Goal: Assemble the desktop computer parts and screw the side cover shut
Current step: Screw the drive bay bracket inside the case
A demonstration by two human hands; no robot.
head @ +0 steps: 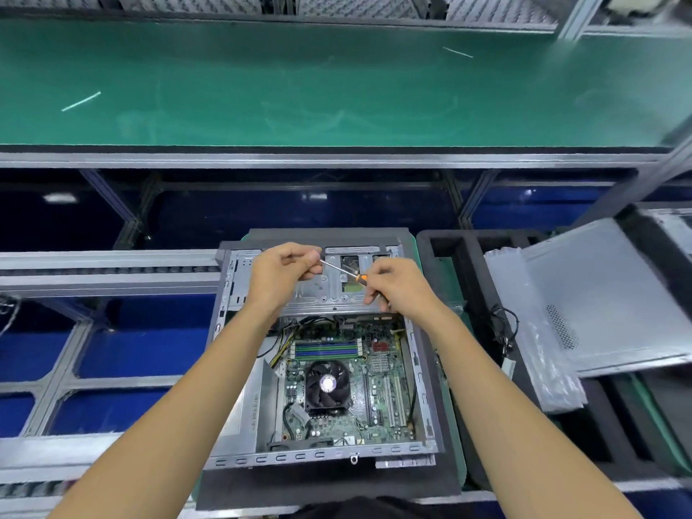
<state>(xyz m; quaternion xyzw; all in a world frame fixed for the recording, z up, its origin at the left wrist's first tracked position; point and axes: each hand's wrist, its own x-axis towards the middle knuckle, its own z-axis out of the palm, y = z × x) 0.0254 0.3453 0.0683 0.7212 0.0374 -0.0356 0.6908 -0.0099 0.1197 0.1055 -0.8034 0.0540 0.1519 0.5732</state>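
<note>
Lying flat at lower centre of the frame, the open computer case [239, 440] sits on a dark foam pad [329, 485], its side cover off. Inside: motherboard [378, 391] with a black CPU fan [327, 383] near its middle, RAM slots [325, 350] just above the fan, and a grey metal drive bracket [325, 294] across the upper part of the case.

Both hands are over the drive bracket. Left hand [284, 273]: fingers curled, pinching the tip end of a screwdriver's metal shaft [337, 268]. Right hand [397, 286]: fingers curled around the screwdriver [361, 277] handle; only a small orange part of the handle shows at the fingertips. The shaft runs tilted between the two hands, tip toward upper left. Cannot tell whether a screw is held at the tip.

Right of the case, a black foam tray [472, 290] with compartments carries the grey side cover [614, 294], tilted, a vent grille near its lower middle. A clear plastic bag [535, 331] lies along the cover's left edge, and a black cable [503, 327] sits just left of it.

Upper frame: a green conveyor surface [337, 88] with an aluminium edge rail [337, 159].
</note>
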